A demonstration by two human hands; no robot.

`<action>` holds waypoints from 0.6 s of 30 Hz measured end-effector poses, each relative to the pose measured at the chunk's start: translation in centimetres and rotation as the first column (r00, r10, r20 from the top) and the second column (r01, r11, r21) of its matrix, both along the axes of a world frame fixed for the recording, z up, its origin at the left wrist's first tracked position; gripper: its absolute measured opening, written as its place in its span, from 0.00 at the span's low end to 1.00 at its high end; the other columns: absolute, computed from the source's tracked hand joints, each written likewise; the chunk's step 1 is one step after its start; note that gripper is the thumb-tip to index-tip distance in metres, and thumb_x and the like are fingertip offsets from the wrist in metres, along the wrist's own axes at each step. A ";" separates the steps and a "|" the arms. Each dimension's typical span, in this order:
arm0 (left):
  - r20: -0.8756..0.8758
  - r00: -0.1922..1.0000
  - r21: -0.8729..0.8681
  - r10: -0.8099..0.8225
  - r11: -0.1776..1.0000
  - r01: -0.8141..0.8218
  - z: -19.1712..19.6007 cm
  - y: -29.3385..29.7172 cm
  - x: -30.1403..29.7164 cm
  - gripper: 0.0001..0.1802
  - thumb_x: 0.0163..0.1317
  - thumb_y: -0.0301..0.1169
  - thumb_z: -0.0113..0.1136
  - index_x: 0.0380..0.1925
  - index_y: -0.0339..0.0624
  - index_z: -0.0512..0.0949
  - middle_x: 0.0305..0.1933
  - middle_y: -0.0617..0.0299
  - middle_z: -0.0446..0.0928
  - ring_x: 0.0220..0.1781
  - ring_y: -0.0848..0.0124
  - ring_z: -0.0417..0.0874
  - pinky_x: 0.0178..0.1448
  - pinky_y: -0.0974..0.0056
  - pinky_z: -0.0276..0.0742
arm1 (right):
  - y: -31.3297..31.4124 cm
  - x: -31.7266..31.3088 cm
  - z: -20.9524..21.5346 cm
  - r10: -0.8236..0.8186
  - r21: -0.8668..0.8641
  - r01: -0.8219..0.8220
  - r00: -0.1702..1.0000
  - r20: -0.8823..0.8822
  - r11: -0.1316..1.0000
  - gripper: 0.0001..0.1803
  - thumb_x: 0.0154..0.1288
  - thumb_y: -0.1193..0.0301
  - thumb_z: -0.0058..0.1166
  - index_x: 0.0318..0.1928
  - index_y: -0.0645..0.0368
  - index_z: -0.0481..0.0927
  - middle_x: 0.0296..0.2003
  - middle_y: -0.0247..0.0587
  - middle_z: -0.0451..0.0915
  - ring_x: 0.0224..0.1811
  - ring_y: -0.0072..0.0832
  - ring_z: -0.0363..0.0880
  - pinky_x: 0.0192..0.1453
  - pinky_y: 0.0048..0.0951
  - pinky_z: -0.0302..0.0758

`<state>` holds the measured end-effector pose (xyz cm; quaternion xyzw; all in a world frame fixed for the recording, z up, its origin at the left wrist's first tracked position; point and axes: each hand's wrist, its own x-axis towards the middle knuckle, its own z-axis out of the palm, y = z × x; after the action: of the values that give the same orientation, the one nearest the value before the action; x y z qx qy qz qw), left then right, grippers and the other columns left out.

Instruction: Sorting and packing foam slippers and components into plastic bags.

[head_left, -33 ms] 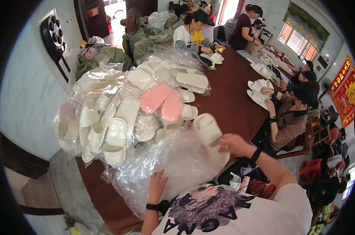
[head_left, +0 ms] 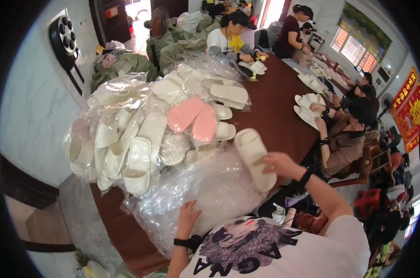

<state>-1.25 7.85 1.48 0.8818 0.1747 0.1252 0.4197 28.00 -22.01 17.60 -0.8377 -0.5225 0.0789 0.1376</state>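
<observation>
- While the right fingers [head_left: 272, 160] grasp the white slipper [head_left: 251, 149] by its right side, it slants away just left of them.
- Both have shifted slightly rightward, suggesting the slipper is still being handled, not set down.
- Loosely spread, the left fingers [head_left: 189, 208] rest on clear plastic [head_left: 214, 185]; wrapped slippers [head_left: 143, 157] lie beyond them on the tabletop [head_left: 277, 104].

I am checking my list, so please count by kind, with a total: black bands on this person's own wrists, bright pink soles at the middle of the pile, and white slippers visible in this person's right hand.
Black bands: 2
Pink soles: 2
White slipper in the right hand: 1
Total: 5
</observation>
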 end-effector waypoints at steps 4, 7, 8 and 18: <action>0.001 0.991 -0.052 -0.135 0.989 0.135 -0.1 -0.3 1.4 0.28 0.54 0.33 0.67 0.57 0.44 0.73 0.57 0.50 0.72 0.58 0.50 0.72 0.61 0.54 0.70 | -1.9 8.3 0.0 -0.224 -0.024 0.238 0.938 0.266 0.971 0.18 0.56 0.57 0.62 0.42 0.54 0.80 0.37 0.46 0.76 0.40 0.45 0.78 0.44 0.44 0.75; -0.005 0.984 -0.062 -0.179 0.982 0.178 0.7 -0.4 2.3 0.30 0.56 0.36 0.67 0.59 0.45 0.72 0.60 0.50 0.70 0.60 0.50 0.70 0.64 0.54 0.68 | 1.3 11.2 0.7 -0.411 0.083 0.404 0.879 0.240 0.911 0.16 0.60 0.67 0.57 0.48 0.55 0.75 0.41 0.48 0.75 0.46 0.47 0.77 0.49 0.43 0.75; -0.037 0.980 -0.080 -0.196 0.978 0.193 0.9 -0.4 2.5 0.31 0.57 0.37 0.66 0.61 0.46 0.71 0.62 0.50 0.69 0.63 0.50 0.69 0.66 0.55 0.67 | 3.1 11.7 0.4 -0.402 0.079 0.394 0.886 0.234 0.916 0.16 0.60 0.67 0.57 0.48 0.55 0.75 0.41 0.48 0.75 0.46 0.47 0.77 0.49 0.43 0.75; 0.011 0.972 0.004 -0.236 0.972 0.236 -1.5 -0.2 3.3 0.31 0.55 0.40 0.68 0.58 0.42 0.72 0.60 0.49 0.71 0.61 0.50 0.70 0.66 0.50 0.64 | 22.7 5.4 -10.7 -0.203 0.245 0.157 0.964 0.174 0.957 0.45 0.58 0.64 0.59 0.73 0.48 0.51 0.69 0.60 0.56 0.67 0.63 0.59 0.61 0.48 0.73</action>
<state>2.04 7.67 -0.04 0.8961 0.0661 0.0797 0.4317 33.38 0.73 6.95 -0.8641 -0.4605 -0.0785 0.1874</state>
